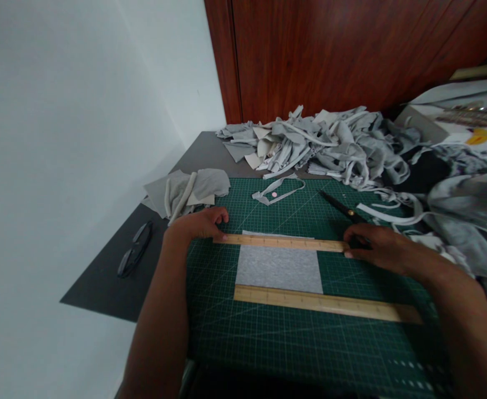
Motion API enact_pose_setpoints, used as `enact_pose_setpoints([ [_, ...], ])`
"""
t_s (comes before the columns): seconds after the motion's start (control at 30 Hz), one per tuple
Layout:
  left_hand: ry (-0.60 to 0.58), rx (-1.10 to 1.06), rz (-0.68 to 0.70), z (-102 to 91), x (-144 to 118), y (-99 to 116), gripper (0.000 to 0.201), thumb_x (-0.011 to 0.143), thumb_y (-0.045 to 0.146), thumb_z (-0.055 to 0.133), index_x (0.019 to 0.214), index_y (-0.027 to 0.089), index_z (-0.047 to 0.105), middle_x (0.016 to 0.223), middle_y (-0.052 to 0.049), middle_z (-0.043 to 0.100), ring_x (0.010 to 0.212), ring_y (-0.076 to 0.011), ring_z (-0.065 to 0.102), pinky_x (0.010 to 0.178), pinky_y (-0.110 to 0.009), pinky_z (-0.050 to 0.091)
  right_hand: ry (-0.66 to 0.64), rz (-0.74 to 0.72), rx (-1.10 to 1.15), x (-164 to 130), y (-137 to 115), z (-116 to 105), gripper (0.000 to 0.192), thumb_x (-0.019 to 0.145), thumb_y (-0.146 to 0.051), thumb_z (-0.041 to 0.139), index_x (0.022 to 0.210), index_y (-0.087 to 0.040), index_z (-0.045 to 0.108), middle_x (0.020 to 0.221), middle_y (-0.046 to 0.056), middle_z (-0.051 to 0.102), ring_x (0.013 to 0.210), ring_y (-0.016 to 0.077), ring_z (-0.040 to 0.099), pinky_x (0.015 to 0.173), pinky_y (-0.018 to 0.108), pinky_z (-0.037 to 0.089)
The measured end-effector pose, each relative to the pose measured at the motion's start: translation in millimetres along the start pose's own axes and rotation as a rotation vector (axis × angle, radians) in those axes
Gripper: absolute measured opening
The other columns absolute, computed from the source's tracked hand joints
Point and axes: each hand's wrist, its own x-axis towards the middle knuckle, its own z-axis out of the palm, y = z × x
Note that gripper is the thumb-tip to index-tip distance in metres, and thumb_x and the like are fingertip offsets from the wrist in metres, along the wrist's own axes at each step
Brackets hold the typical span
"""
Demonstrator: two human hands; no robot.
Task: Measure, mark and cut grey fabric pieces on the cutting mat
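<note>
A piece of grey fabric lies flat on the green cutting mat. Across its far edge runs a wooden ruler, with a thin strip of the cloth showing beyond it. My left hand pinches the ruler's left end, thumb on top. At the other end, my right hand grips the ruler between thumb and fingers. A second wooden ruler lies along the near edge of the fabric, untouched. Black-handled scissors lie just beyond my right hand, their handles partly hidden by it.
Grey fabric scraps are heaped along the back. A smaller scrap pile sits by my left hand, and eyeglasses lie on the dark tabletop at left. A thin fabric loop rests on the mat. More cloth crowds the right.
</note>
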Motion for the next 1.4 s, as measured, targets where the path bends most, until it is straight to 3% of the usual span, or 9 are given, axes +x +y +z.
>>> enact_pose_setpoints([
  [0.67, 0.008, 0.025, 0.017, -3.1, 3.8, -1.3, 0.058, 0.054, 0.051, 0.071, 0.103, 0.023, 0.057, 0.101, -0.002, 0.057, 0.092, -0.0232, 0.057, 0.078, -0.031, 0.045, 0.033, 0.048, 0.006, -6.2, -9.4, -8.4, 0.024, 0.081, -0.035, 0.074, 0.104, -0.026, 0.074, 0.09, 0.003, 0.071, 0.081, 0.0238, 0.066, 0.071, 0.033, 0.048],
  [0.83, 0.013, 0.033, 0.007, -3.0, 4.9, -1.5, 0.056, 0.054, 0.048, 0.07, 0.103, 0.023, 0.058, 0.1, -0.002, 0.057, 0.093, -0.0236, 0.058, 0.079, -0.032, 0.046, 0.013, 0.08, -0.012, -6.0, -14.0, -11.8, 0.019, 0.079, -0.032, 0.075, 0.096, -0.024, 0.073, 0.087, 0.003, 0.069, 0.081, 0.0231, 0.065, 0.071, 0.032, 0.048],
  [1.07, 0.001, 0.043, 0.015, -4.7, 3.1, -1.0, 0.054, 0.058, 0.049, 0.07, 0.105, 0.023, 0.058, 0.101, -0.002, 0.058, 0.093, -0.0233, 0.058, 0.079, -0.032, 0.046, 0.048, 0.115, -0.012, -5.4, -13.3, -13.2, 0.029, 0.074, -0.033, 0.08, 0.1, -0.024, 0.069, 0.089, 0.002, 0.069, 0.077, 0.0222, 0.065, 0.067, 0.031, 0.048],
  [1.4, 0.004, 0.043, 0.016, -3.1, 6.7, -5.6, 0.055, 0.057, 0.049, 0.071, 0.103, 0.023, 0.058, 0.101, -0.002, 0.058, 0.093, -0.0237, 0.058, 0.079, -0.032, 0.046, 0.007, 0.078, 0.005, -2.5, -7.0, -9.3, 0.018, 0.082, -0.033, 0.075, 0.098, -0.025, 0.074, 0.089, 0.003, 0.07, 0.084, 0.0245, 0.066, 0.072, 0.033, 0.048],
])
